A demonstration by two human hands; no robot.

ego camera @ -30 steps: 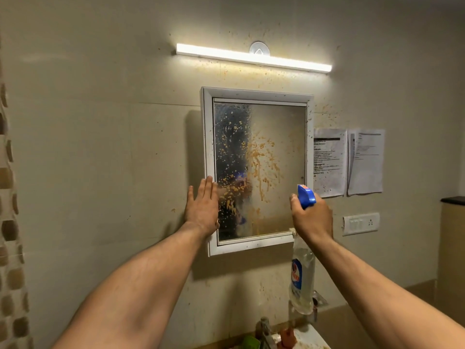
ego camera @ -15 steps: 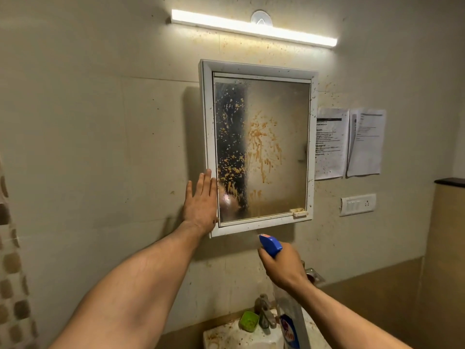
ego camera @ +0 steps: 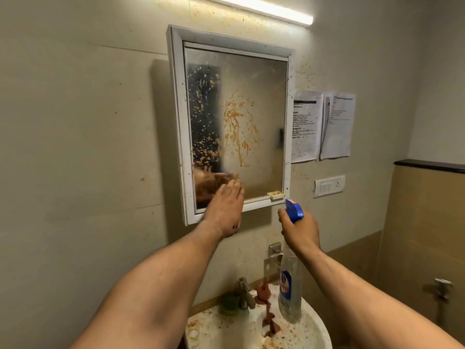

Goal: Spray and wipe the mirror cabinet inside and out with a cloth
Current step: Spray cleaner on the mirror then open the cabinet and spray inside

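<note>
Gripping the spray bottle (ego camera: 289, 293) just below the lower right corner of the wall-hung mirror cabinet (ego camera: 177, 122), the right hand (ego camera: 300, 231) aimed up. The left hand (ego camera: 224, 210) lay flat-fingered against its bottom edge, where mist could wet it.

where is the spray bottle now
In the head view the clear spray bottle with a blue nozzle is right of centre, gripped by the right hand just below the white-framed mirror cabinet's lower right corner, above the stained basin.
</note>
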